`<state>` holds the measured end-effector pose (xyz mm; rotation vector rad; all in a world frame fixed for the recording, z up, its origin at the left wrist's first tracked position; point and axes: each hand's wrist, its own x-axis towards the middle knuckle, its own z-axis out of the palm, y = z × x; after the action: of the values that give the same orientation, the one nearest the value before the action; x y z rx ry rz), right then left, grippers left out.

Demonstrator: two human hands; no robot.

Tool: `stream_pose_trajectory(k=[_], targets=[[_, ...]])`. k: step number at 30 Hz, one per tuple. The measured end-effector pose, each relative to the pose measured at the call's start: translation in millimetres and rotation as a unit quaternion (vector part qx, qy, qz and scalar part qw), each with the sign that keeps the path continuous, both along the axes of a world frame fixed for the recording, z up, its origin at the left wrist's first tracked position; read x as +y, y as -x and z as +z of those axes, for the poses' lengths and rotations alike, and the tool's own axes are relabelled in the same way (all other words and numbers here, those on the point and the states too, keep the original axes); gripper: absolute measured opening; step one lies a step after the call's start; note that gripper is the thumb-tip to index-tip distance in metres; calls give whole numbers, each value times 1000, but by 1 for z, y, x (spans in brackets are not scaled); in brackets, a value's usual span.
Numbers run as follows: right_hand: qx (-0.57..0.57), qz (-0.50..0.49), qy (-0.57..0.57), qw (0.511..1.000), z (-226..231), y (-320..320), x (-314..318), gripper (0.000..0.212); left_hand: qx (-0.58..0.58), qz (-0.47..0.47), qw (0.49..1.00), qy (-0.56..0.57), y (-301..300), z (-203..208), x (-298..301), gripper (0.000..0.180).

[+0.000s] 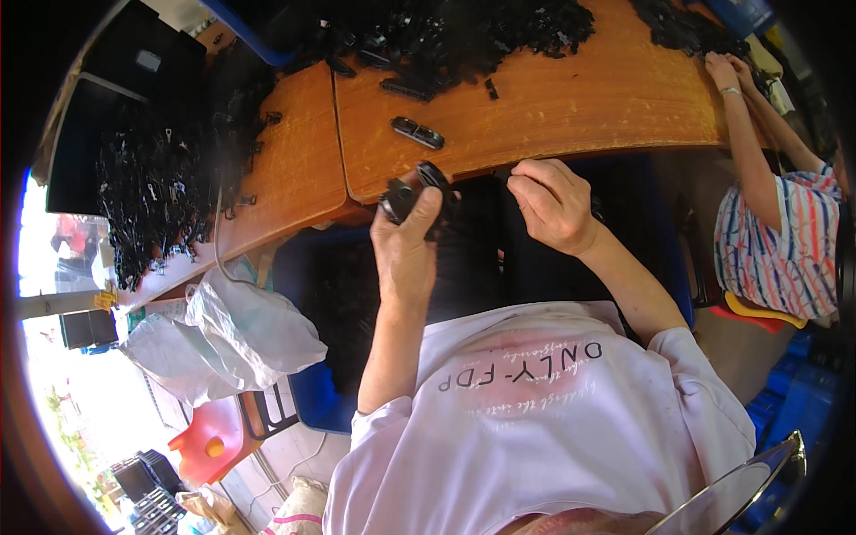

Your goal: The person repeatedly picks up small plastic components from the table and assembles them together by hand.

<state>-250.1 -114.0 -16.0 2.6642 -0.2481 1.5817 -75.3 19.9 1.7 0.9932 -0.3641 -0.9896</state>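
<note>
My left hand (406,241) is wrapped round black plastic parts (399,201), thumb across them, just off the near edge of the table. Their exact kind does not show; one is rounded and glossy. To the right, my right hand (555,207) is closed in a pinch, apart from the left. Something small and dark shows by its fingertips, too unclear to name. On the table beyond my left hand lies a single long black plastic piece (417,133) with rounded ends.
The wooden table (571,107) bears heaps of black plastic parts (499,36) at the back and another pile (160,187) at the left. A co-worker in a striped shirt (780,241) works at the right end. White plastic bags (241,330) hang at lower left, near a pink stool (209,437).
</note>
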Motion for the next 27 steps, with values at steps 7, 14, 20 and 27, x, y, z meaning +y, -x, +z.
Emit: stream_pose_trajectory(k=[7, 14, 20, 27], targets=[[-25, 58, -156, 986, 20, -13, 39, 29, 192, -83, 978, 19, 18, -22, 12, 26], [-22, 82, -186, 979, 20, -20, 50, 27, 201, -80, 976, 10, 24, -13, 15, 26], [26, 64, -120, 990, 19, -17, 51, 28, 176, -76, 981, 3, 26, -10, 19, 23], [128, 58, 26, 990, 2, -17, 70, 32, 127, -40, 989, -55, 26, -14, 36, 14]])
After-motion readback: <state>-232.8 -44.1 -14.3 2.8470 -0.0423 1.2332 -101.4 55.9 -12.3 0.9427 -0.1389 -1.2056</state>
